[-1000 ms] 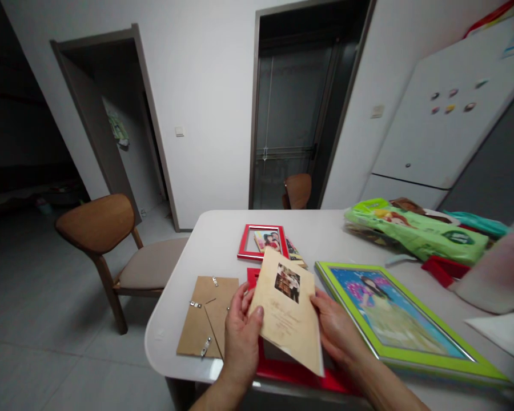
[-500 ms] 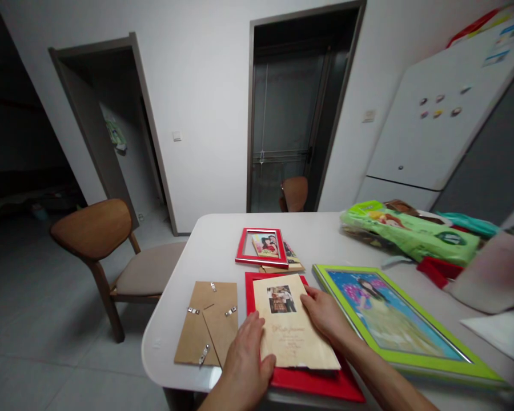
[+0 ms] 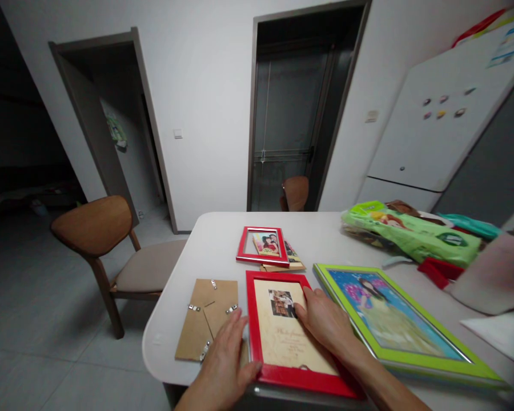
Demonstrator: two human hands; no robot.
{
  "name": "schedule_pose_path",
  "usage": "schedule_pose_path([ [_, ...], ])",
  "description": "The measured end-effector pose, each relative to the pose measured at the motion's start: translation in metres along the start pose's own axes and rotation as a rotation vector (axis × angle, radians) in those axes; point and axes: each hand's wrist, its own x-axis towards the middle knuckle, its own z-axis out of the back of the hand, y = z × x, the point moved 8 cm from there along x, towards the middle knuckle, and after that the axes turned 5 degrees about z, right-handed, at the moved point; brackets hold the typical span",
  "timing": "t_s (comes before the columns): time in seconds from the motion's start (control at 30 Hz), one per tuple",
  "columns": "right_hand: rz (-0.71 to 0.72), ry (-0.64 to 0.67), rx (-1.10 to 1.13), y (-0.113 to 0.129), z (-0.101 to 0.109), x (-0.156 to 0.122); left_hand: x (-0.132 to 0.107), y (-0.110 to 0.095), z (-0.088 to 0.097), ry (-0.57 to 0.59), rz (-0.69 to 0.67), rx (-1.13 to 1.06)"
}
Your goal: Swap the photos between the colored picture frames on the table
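Observation:
A red picture frame (image 3: pixel 278 374) lies face up on the table, with a cream printed sheet (image 3: pixel 289 342) bearing a small photo (image 3: pixel 281 302) in its opening. My left hand (image 3: pixel 223 362) is at the frame's lower left edge, fingers stretched out and thumb resting near the corner. Across the right border reaches my right hand (image 3: pixel 328 322), its fingertips on the sheet beside the photo; part of that border is hidden beneath it. A brown backing board (image 3: pixel 197 319) with metal clips lies left of the frame, partly covered by my left hand.
Behind is a smaller red frame (image 3: pixel 249 231) over some cards. On the right stand a large lime-green frame (image 3: pixel 411 362), a green package (image 3: pixel 432 237) and a pinkish container (image 3: pixel 484 274). A wooden chair (image 3: pixel 94 225) is beside the white table (image 3: pixel 167 331).
The cream sheet lay on top of the red frame and now sits within its opening. My left hand has shifted left, off the sheet, to the frame's edge.

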Motion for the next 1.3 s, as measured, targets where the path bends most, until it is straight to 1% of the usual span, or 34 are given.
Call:
schedule_pose_path([
  [0.03,0.038,-0.005,0.046,0.009,0.004,-0.002,-0.003,0.012,0.009,-0.004,0.034,0.037],
  [0.1,0.157,-0.001,0.157,0.041,0.009,-0.009,-0.01,0.039,0.028,-0.021,0.137,0.143],
  [0.17,0.312,0.037,0.261,0.085,0.01,-0.021,-0.018,0.06,0.042,-0.036,0.212,0.236],
  [0.2,0.377,0.058,0.289,0.107,0.008,-0.027,-0.021,0.067,0.046,-0.041,0.22,0.268],
  [0.27,0.451,0.085,0.297,0.144,0.002,-0.038,-0.027,0.073,0.048,-0.046,0.182,0.305],
  [0.3,0.456,0.096,0.289,0.157,-0.003,-0.041,-0.029,0.074,0.047,-0.048,0.148,0.317],
  [0.37,0.434,0.108,0.291,0.172,-0.014,-0.042,-0.032,0.075,0.044,-0.065,0.097,0.341],
  [0.43,0.403,0.113,0.35,0.175,-0.02,-0.04,-0.033,0.077,0.045,-0.109,0.072,0.367],
  [0.5,0.385,0.102,0.447,0.172,-0.017,-0.037,-0.033,0.074,0.049,-0.173,0.03,0.388],
  [0.57,0.381,0.085,0.535,0.165,-0.003,-0.035,-0.032,0.061,0.057,-0.235,-0.052,0.398],
  [0.7,0.411,0.014,0.606,0.143,0.042,-0.035,-0.028,0.015,0.07,-0.321,-0.213,0.368],
  [0.77,0.406,-0.006,0.588,0.123,0.058,-0.035,-0.021,-0.009,0.066,-0.333,-0.27,0.331],
  [0.8,0.393,0.001,0.571,0.111,0.061,-0.035,-0.017,-0.021,0.059,-0.329,-0.297,0.308],
  [0.83,0.372,0.018,0.551,0.097,0.061,-0.034,-0.012,-0.03,0.049,-0.313,-0.311,0.282],
  [0.9,0.328,0.063,0.5,0.068,0.054,-0.034,0.0,-0.042,0.024,-0.261,-0.319,0.219],
  [1.0,0.271,0.112,0.42,0.031,0.038,-0.034,0.016,-0.049,-0.017,-0.154,-0.26,0.148],
  [1.07,0.252,0.128,0.382,0.017,0.03,-0.035,0.022,-0.048,-0.038,-0.087,-0.209,0.124],
  [1.1,0.25,0.136,0.37,0.013,0.027,-0.036,0.025,-0.047,-0.045,-0.061,-0.184,0.117],
  [1.17,0.261,0.151,0.36,0.011,0.022,-0.038,0.028,-0.045,-0.053,-0.03,-0.149,0.108],
  [1.3,0.286,0.155,0.345,0.014,0.015,-0.037,0.03,-0.043,-0.051,0.0,-0.141,0.099],
])
